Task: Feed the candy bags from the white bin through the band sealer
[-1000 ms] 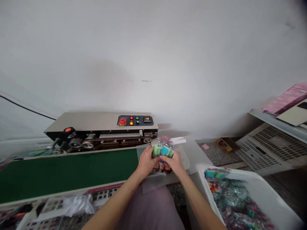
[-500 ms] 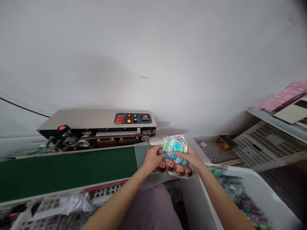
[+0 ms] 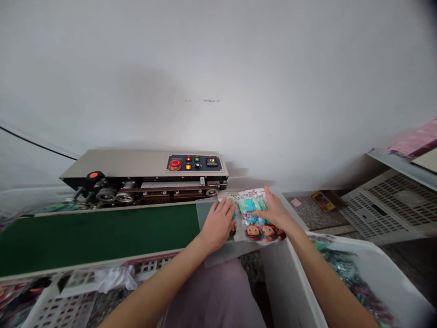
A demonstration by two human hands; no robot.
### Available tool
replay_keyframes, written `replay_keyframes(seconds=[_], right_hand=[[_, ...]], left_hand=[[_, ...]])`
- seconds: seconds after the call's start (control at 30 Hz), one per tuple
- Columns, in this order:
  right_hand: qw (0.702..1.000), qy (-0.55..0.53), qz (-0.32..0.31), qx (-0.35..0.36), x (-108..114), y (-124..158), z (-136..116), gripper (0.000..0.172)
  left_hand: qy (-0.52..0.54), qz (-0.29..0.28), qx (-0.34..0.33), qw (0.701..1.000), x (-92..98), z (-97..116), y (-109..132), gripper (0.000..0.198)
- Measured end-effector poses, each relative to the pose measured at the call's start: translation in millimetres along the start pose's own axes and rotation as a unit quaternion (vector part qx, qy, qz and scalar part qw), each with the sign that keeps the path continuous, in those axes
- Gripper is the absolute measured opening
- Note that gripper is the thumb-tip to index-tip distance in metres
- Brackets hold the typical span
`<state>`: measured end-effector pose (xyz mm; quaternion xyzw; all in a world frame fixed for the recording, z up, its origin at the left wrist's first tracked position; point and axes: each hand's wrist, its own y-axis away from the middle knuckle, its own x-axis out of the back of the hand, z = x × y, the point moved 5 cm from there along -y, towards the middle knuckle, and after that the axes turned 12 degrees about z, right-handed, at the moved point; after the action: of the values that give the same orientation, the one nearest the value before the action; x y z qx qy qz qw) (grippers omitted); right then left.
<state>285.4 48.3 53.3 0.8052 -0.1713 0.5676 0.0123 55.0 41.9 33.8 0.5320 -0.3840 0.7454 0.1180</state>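
Observation:
Two clear plastic packets of small toys with cartoon heads lie side by side at the right end of the belt. My left hand point(image 3: 217, 224) rests flat, fingers stretched out, over the left packet point(image 3: 233, 226), hiding most of it. The right packet point(image 3: 252, 209) shows blue and green printing, and metal rings line its top. Around its right edge sits my right hand point(image 3: 276, 210), thumb on the front and index finger along the upper corner; the other fingers are partly hidden. Beneath both packets is a translucent sheet point(image 3: 218, 259).
A band sealing machine point(image 3: 146, 166) with a lit control panel stands against the wall, behind a green conveyor belt point(image 3: 102, 239). To my right, a white bin point(image 3: 382, 259) contains shiny packets. Plastic crates point(image 3: 372, 205) stand farther right, near a small box point(image 3: 324, 200).
The packets, held together between both hands before, now lie lower and spread apart. My left hand has turned flat over the left one; my right has shifted to the right packet's edge.

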Motion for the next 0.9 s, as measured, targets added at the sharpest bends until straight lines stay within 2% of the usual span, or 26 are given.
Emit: replay_keyframes(seconds=[0.07,0.17,0.23,0.3,0.4,0.63,0.9], right_hand=[[0.996,0.07,0.038,0.044,6.6,5.6,-13.0,0.104],[0.978,0.118,0.085,0.151,11.6,13.3,-50.3,0.065],[0.969,0.104,0.077,0.212,5.2,16.2,-77.5,0.042],[0.971,0.077,0.053,0.222,-6.8,13.9,-97.0,0.041],[0.981,0.052,0.025,0.187,-26.6,2.3,-109.3,0.045],[0.989,0.028,0.0,0.145,-53.0,-25.9,-101.6,0.043],[0.988,0.007,-0.012,0.151,-56.9,-26.8,-101.4,0.043]], left_hand=[[0.005,-0.019,-0.038,0.999,-10.7,1.0,6.8,0.049],[-0.008,-0.019,-0.032,0.999,-22.1,0.9,13.6,0.054],[-0.016,-0.008,-0.02,1.0,-25.8,2.3,15.6,0.055],[-0.017,-0.002,-0.011,1.0,-27.7,3.8,16.4,0.055],[-0.006,0.0,-0.001,1.0,-27.1,4.2,16.4,0.057],[0.029,0.002,0.022,0.999,-16.1,2.3,15.3,0.06],[0.024,-0.001,0.015,1.0,-12.4,4.8,16.0,0.06]])
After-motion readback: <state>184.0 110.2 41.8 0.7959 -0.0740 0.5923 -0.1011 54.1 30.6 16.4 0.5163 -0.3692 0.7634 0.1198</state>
